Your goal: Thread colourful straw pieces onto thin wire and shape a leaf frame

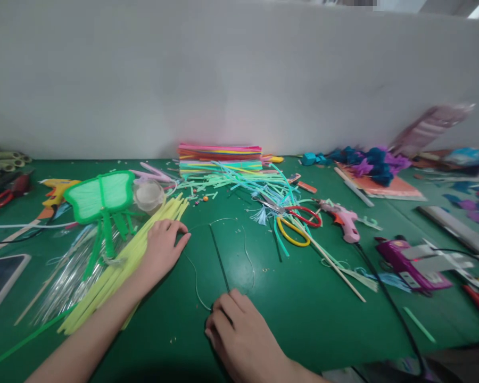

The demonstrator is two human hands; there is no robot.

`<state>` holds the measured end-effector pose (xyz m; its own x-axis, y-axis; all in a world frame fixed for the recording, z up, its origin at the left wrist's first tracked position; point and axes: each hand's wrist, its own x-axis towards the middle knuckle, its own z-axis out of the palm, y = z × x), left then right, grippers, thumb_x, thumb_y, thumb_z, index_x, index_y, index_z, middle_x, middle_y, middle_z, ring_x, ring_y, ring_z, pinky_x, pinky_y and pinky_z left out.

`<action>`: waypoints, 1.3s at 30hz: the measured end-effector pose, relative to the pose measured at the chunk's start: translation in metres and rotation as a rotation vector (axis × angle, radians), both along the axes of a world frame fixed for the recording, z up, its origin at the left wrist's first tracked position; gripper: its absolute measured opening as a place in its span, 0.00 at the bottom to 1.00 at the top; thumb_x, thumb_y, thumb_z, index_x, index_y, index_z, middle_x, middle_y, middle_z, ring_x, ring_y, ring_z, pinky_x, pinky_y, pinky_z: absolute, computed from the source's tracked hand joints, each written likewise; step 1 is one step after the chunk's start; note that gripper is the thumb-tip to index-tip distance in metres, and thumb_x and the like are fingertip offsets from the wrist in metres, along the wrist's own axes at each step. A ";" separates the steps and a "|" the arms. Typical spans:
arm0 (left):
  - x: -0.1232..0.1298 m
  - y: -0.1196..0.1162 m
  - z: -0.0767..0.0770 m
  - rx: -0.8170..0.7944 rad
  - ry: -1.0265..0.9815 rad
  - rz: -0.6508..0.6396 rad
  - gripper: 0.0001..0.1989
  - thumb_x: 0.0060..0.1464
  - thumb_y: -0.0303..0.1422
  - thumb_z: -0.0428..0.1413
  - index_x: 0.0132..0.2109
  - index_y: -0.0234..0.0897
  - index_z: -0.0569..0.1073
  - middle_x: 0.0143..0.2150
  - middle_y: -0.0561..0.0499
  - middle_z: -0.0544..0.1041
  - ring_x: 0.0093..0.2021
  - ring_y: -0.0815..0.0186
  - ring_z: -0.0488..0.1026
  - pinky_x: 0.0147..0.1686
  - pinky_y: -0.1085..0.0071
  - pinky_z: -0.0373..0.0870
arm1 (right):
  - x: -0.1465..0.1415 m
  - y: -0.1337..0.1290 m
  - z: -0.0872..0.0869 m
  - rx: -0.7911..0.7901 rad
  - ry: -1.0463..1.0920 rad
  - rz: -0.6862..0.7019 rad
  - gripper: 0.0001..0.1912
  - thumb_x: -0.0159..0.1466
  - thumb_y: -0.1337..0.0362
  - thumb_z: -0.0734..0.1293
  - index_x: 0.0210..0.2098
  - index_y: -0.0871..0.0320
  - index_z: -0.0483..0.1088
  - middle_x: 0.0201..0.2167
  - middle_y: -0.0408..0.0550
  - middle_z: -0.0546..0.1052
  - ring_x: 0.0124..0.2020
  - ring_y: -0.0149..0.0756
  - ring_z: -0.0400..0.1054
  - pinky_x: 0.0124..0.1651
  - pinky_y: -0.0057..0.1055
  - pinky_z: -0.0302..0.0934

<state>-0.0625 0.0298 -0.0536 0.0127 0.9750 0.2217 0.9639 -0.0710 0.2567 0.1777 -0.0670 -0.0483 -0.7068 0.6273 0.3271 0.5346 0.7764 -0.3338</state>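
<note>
My left hand (165, 247) rests on a bundle of yellow fuzzy strips (151, 255), with its thumb and forefinger apart. A thin, clear, wire-like cord (198, 287) loops over the green table between my hands, passing close to the left fingertips. The curled fingers of my right hand (243, 335) close on its near end. A dark thin line, perhaps a stick (219, 255), runs across the loop toward my right knuckles; whether I hold it is hidden.
Scissors (293, 226) lie on cut strips beyond my right hand, with a pink glue gun (345, 221) further right. A green wing-shaped piece (101, 196) and a yellow glue gun (58, 189) are at left. Coloured strips (219, 151) stack against the wall.
</note>
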 end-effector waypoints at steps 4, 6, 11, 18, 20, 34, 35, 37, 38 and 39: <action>-0.001 -0.001 0.000 -0.009 -0.018 0.000 0.14 0.64 0.41 0.47 0.40 0.40 0.74 0.41 0.44 0.75 0.47 0.50 0.69 0.50 0.51 0.65 | 0.022 0.023 0.028 -0.250 0.111 -0.011 0.04 0.67 0.69 0.62 0.37 0.56 0.68 0.34 0.46 0.75 0.36 0.37 0.69 0.40 0.35 0.65; 0.000 -0.002 0.001 -0.009 -0.031 -0.004 0.14 0.64 0.40 0.47 0.45 0.40 0.74 0.44 0.43 0.75 0.49 0.50 0.69 0.51 0.51 0.65 | 0.041 0.046 0.040 -0.267 0.113 -0.195 0.06 0.68 0.69 0.60 0.36 0.56 0.68 0.33 0.47 0.75 0.36 0.39 0.69 0.40 0.36 0.65; 0.003 0.000 0.004 -0.022 -0.037 0.026 0.15 0.62 0.42 0.49 0.46 0.39 0.74 0.44 0.42 0.76 0.49 0.48 0.69 0.50 0.50 0.65 | 0.072 0.103 0.045 -0.128 -0.064 -0.451 0.04 0.65 0.70 0.64 0.38 0.59 0.71 0.36 0.52 0.76 0.42 0.47 0.69 0.45 0.42 0.65; 0.013 0.017 0.009 -0.086 0.005 0.078 0.13 0.61 0.43 0.51 0.39 0.41 0.75 0.41 0.42 0.75 0.48 0.46 0.68 0.47 0.47 0.63 | 0.026 0.161 0.035 -0.159 -0.278 -0.387 0.12 0.67 0.61 0.66 0.45 0.63 0.73 0.44 0.59 0.74 0.50 0.50 0.66 0.54 0.43 0.60; 0.017 0.023 0.014 -0.116 0.010 0.079 0.11 0.60 0.41 0.51 0.37 0.41 0.75 0.43 0.41 0.75 0.50 0.44 0.67 0.48 0.44 0.62 | 0.010 0.174 0.032 -0.156 -0.264 -0.362 0.11 0.68 0.65 0.63 0.45 0.65 0.72 0.46 0.61 0.73 0.51 0.50 0.65 0.56 0.43 0.58; 0.026 0.035 0.138 -0.240 -0.775 -0.043 0.20 0.55 0.45 0.56 0.50 0.38 0.68 0.27 0.53 0.78 0.24 0.66 0.70 0.25 0.72 0.63 | 0.019 0.188 0.106 -0.511 0.375 -0.241 0.09 0.71 0.63 0.57 0.49 0.58 0.63 0.35 0.48 0.81 0.29 0.30 0.74 0.30 0.27 0.64; 0.032 0.035 0.148 -0.205 -0.842 -0.065 0.21 0.54 0.45 0.58 0.50 0.38 0.68 0.27 0.53 0.78 0.24 0.67 0.70 0.26 0.72 0.63 | 0.019 0.185 0.118 -0.595 0.553 -0.175 0.09 0.69 0.63 0.60 0.48 0.58 0.64 0.35 0.49 0.82 0.29 0.30 0.74 0.30 0.27 0.64; 0.047 0.036 0.164 -0.145 -0.896 -0.096 0.21 0.53 0.44 0.60 0.50 0.37 0.69 0.28 0.51 0.79 0.28 0.64 0.74 0.27 0.72 0.63 | 0.016 0.178 0.137 -0.687 0.803 -0.081 0.11 0.66 0.62 0.65 0.47 0.57 0.66 0.33 0.47 0.82 0.29 0.31 0.75 0.31 0.28 0.66; 0.054 0.037 0.170 -0.105 -0.904 -0.106 0.22 0.53 0.44 0.61 0.50 0.37 0.69 0.28 0.50 0.80 0.31 0.63 0.76 0.28 0.72 0.64 | 0.013 0.173 0.145 -0.698 0.873 -0.061 0.11 0.65 0.62 0.67 0.47 0.56 0.67 0.32 0.46 0.82 0.29 0.32 0.75 0.31 0.28 0.67; 0.060 0.038 0.173 -0.074 -0.908 -0.119 0.22 0.53 0.44 0.61 0.50 0.37 0.69 0.29 0.49 0.81 0.34 0.61 0.77 0.30 0.71 0.65 | 0.011 0.169 0.150 -0.683 0.903 -0.051 0.11 0.64 0.62 0.67 0.46 0.56 0.69 0.32 0.46 0.82 0.30 0.33 0.76 0.31 0.29 0.68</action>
